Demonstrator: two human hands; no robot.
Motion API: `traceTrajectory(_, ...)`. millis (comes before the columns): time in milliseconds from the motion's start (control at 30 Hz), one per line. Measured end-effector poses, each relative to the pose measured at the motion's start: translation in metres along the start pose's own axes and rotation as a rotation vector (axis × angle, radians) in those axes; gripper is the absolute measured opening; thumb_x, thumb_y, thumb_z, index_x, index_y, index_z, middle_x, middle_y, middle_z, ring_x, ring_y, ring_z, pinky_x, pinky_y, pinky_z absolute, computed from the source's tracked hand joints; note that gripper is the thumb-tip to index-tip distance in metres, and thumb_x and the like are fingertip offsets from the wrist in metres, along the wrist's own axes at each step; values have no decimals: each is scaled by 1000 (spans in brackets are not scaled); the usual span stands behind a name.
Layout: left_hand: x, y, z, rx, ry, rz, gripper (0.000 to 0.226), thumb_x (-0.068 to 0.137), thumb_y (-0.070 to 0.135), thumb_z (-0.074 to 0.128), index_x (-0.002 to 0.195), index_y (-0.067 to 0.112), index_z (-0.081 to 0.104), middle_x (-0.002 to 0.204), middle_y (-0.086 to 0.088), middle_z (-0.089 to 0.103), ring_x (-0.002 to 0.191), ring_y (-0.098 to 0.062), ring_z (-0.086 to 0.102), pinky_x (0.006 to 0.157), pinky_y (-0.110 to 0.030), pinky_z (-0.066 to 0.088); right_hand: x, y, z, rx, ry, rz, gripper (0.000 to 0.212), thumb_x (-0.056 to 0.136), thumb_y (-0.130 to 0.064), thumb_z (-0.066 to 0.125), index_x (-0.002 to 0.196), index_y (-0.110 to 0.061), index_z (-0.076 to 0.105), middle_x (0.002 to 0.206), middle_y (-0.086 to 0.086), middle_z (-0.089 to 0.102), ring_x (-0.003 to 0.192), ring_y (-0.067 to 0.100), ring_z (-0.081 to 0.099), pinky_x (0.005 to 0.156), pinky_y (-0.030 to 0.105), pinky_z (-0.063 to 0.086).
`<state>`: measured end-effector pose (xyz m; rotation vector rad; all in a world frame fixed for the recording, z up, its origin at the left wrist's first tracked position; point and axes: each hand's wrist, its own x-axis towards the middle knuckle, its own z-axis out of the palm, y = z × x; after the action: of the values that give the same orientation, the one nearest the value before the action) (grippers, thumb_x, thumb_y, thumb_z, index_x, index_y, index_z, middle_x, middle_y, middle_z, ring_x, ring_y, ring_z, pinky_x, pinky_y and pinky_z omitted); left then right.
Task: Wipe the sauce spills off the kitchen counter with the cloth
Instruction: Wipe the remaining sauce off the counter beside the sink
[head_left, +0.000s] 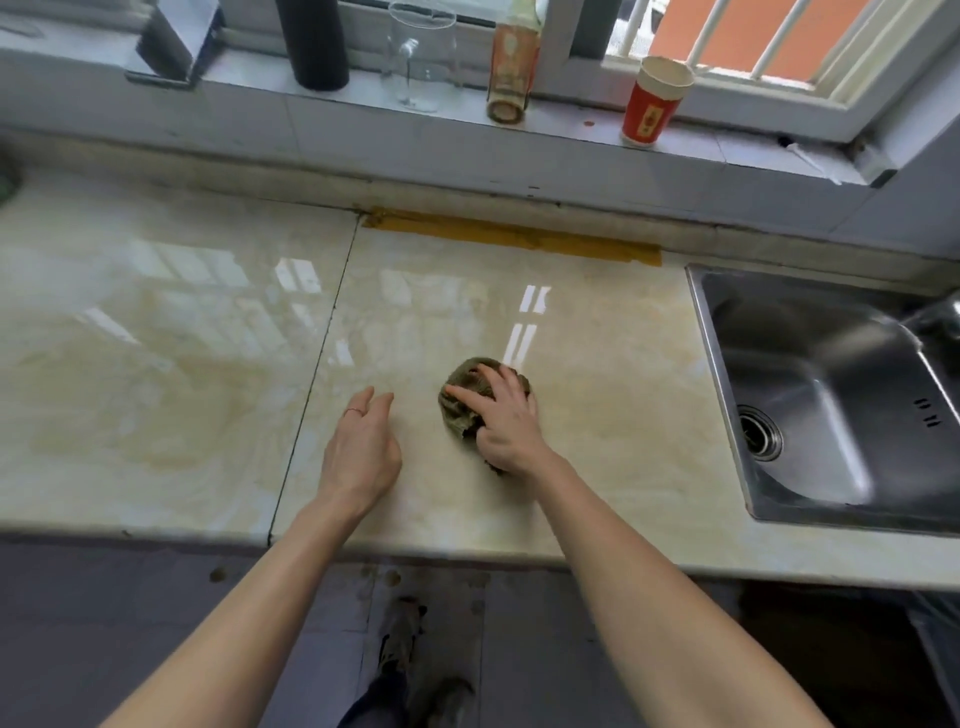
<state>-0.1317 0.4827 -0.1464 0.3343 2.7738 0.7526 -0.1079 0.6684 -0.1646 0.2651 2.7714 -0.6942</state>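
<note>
Head view, looking down on a kitchen counter (156, 364) of glossy cream marble-patterned stone.

Containers:
- Clear glass jar (422, 57), upright on the window sill (363, 109); appears empty.
- Red and white paper cup (655, 101), on the sill to the right of the jar, near the window frame; its inside is not visible.
- Bottle with orange label (511, 67), between jar and cup; contents cannot be told.
- Tall black cylinder (313, 44), left of the jar; top out of frame.
- Steel sink (810, 395), set into the counter at right; basin bare, with a drain (759, 431) at its near side.

Task item:
- Cloth (467, 395), dark olive-brown, bunched into a wad, lying on the counter near the front edge, between the tile seam (317, 364) and the sink.

Hands:
- Right hand (506, 418), palm down on the cloth, fingers spread across its top, pressing it to the counter.
- Left hand (361, 449), empty and loosely spread, fingers slightly curled, just left of the cloth and apart from it; a thin ring on one finger. Whether it touches the counter cannot be told.

Surroundings:
- Strip of brown tape (514, 236) along the back edge of the counter.
- No distinct sauce marks can be made out on the reflective surface.
- Small brown spots (218, 574) on the cabinet front below the counter edge.
</note>
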Motion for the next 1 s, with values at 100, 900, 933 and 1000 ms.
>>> traceTrajectory(100,-2,-8,-4,-4,25,-33,55,87,0,42,141,9,39,152,-15,29,139,-29,31,110,-39,32,-6,-33,24,-25,-54,-159,69,83,-9,46,140,-45,39,160,-3,9,147,21,-7,116,50,-10)
traceTrajectory(900,-51,-5,12,-25,67,-45,57,83,-7,43,139,7,41,149,-12,35,137,-28,35,108,-40,35,-103,-25,52,-10,-98,-496,48,76,-2,56,112,-30,70,149,1,37,146,21,12,117,50,5)
traceTrajectory(933,-51,-2,13,-31,69,-35,58,83,-8,43,139,6,42,148,-12,35,137,-28,35,108,-39,35,-106,-19,51,-19,-85,-492,48,75,-1,56,110,-30,71,148,1,38,146,21,13,117,49,6)
traceTrajectory(1000,-50,5,16,-37,68,-22,60,81,-10,42,138,6,42,148,-12,36,137,-28,35,108,-39,34,-114,-3,47,-32,-60,-478,48,73,1,55,107,-29,72,146,1,40,146,21,16,117,47,7)
